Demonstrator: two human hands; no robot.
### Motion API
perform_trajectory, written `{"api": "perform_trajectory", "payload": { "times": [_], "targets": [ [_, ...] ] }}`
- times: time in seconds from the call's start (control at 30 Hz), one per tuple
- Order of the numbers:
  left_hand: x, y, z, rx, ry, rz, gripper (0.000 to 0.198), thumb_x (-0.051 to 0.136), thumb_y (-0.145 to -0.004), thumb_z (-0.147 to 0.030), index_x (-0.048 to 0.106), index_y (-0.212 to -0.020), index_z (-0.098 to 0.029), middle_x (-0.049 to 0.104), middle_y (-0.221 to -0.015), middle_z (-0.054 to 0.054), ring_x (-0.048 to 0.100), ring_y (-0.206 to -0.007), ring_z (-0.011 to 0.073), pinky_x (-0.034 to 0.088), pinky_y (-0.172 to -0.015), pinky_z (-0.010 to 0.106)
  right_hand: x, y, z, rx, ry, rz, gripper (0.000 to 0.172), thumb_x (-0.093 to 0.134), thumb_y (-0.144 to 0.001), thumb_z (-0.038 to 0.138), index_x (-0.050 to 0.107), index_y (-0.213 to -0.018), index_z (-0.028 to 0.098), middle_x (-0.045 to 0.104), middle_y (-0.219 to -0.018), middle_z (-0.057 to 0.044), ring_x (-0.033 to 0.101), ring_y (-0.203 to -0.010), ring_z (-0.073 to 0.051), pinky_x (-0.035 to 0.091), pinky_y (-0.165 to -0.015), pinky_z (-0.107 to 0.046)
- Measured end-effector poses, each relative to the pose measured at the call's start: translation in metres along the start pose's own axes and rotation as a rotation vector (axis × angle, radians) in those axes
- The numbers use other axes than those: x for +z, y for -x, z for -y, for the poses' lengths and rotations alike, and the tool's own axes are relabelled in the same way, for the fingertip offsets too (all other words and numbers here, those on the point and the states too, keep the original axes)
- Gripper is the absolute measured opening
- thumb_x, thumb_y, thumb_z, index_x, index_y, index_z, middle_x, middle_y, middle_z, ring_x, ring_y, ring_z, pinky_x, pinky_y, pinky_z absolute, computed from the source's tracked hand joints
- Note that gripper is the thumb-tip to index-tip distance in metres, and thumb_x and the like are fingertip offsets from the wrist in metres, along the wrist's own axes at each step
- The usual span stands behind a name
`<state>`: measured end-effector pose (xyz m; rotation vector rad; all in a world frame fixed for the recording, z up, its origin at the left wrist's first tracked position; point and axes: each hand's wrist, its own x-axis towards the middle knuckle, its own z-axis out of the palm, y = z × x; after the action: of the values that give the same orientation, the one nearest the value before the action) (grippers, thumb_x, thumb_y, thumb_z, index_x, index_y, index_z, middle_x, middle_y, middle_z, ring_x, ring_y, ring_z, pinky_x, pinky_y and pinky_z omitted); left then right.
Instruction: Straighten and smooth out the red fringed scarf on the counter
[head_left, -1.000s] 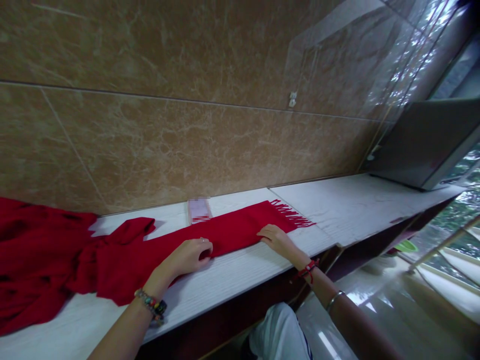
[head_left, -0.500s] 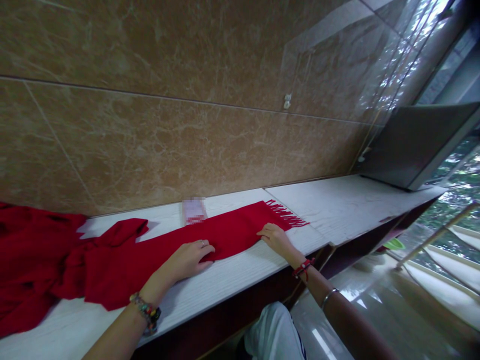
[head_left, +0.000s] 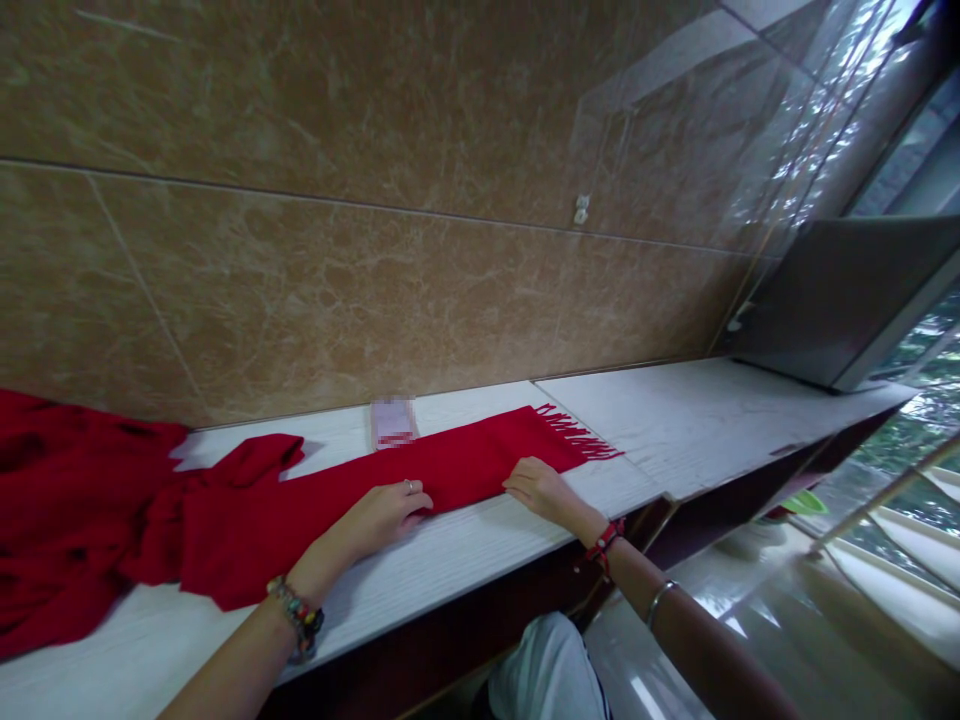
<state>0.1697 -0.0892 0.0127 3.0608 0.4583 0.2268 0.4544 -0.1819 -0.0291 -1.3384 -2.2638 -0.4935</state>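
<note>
A long red scarf [head_left: 465,465] lies along a white countertop [head_left: 675,420], its fringed end [head_left: 581,435] to the right and the rest bunched in a heap [head_left: 67,510] at the left. My left hand [head_left: 386,515] rests on the scarf's near edge, fingers curled and pressing down on the cloth. My right hand [head_left: 540,487] lies further right on the same near edge, fingers stretched flat. A beaded bracelet is on my left wrist, and a red cord and a metal bangle are on my right.
A small blurred pink-white packet [head_left: 392,421] sits behind the scarf against the brown marble wall [head_left: 375,250]. A grey box-like appliance [head_left: 847,300] stands at the counter's far right. Glossy floor and a green object [head_left: 802,502] lie below the counter edge.
My right hand has slid a little leftward along the scarf's near edge. My left hand stays in nearly the same spot on the cloth.
</note>
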Motion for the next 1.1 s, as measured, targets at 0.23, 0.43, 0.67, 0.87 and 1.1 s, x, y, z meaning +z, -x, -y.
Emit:
{"api": "perform_trajectory", "payload": {
  "times": [0.23, 0.43, 0.67, 0.87, 1.1],
  "targets": [
    [-0.002, 0.000, 0.000, -0.021, 0.000, 0.005, 0.020, 0.044, -0.081, -0.012, 0.057, -0.093, -0.020, 0.056, -0.091, 0.003, 0.053, -0.080, 0.0136, 0.040, -0.069, 0.021, -0.008, -0.011, 0.017, 0.073, -0.075, 0.022, 0.016, 0.054, -0.081, 0.022, 0.059, -0.095, 0.015, 0.061, -0.089, -0.007, 0.052, -0.086, -0.018, 0.039, -0.078, -0.033],
    [-0.007, 0.000, -0.003, -0.051, 0.024, 0.013, 0.017, 0.044, -0.084, -0.020, 0.057, -0.094, -0.019, 0.056, -0.089, 0.004, 0.053, -0.078, 0.0142, 0.040, -0.067, 0.022, 0.000, -0.021, 0.030, 0.005, -0.003, 0.045, 0.015, 0.050, -0.083, 0.015, 0.063, -0.090, 0.018, 0.062, -0.080, -0.005, 0.052, -0.077, -0.017, 0.038, -0.070, -0.030],
    [-0.006, 0.000, -0.003, -0.039, 0.056, 0.021, 0.017, 0.046, -0.084, -0.020, 0.057, -0.095, -0.019, 0.058, -0.088, 0.003, 0.054, -0.078, 0.0139, 0.039, -0.067, 0.022, 0.011, -0.017, 0.022, 0.045, 0.003, 0.017, 0.013, 0.051, -0.082, 0.014, 0.063, -0.080, 0.017, 0.062, -0.073, -0.004, 0.052, -0.072, -0.016, 0.038, -0.065, -0.029],
    [-0.004, 0.001, 0.001, -0.031, 0.076, -0.023, 0.017, 0.044, -0.084, -0.020, 0.058, -0.093, -0.019, 0.057, -0.088, 0.003, 0.053, -0.078, 0.0134, 0.039, -0.068, 0.022, 0.005, -0.017, 0.026, 0.141, -0.096, 0.021, 0.017, 0.053, -0.082, 0.019, 0.061, -0.097, 0.017, 0.064, -0.091, -0.007, 0.055, -0.085, -0.017, 0.041, -0.077, -0.032],
    [-0.006, 0.002, -0.002, -0.004, 0.087, -0.008, 0.018, 0.043, -0.085, -0.026, 0.059, -0.090, -0.020, 0.058, -0.082, 0.002, 0.053, -0.074, 0.0130, 0.038, -0.066, 0.021, 0.006, -0.014, 0.025, 0.133, -0.074, 0.041, 0.018, 0.051, -0.080, 0.010, 0.064, -0.090, 0.018, 0.066, -0.084, -0.005, 0.056, -0.081, -0.017, 0.043, -0.076, -0.032]
  ]
}}
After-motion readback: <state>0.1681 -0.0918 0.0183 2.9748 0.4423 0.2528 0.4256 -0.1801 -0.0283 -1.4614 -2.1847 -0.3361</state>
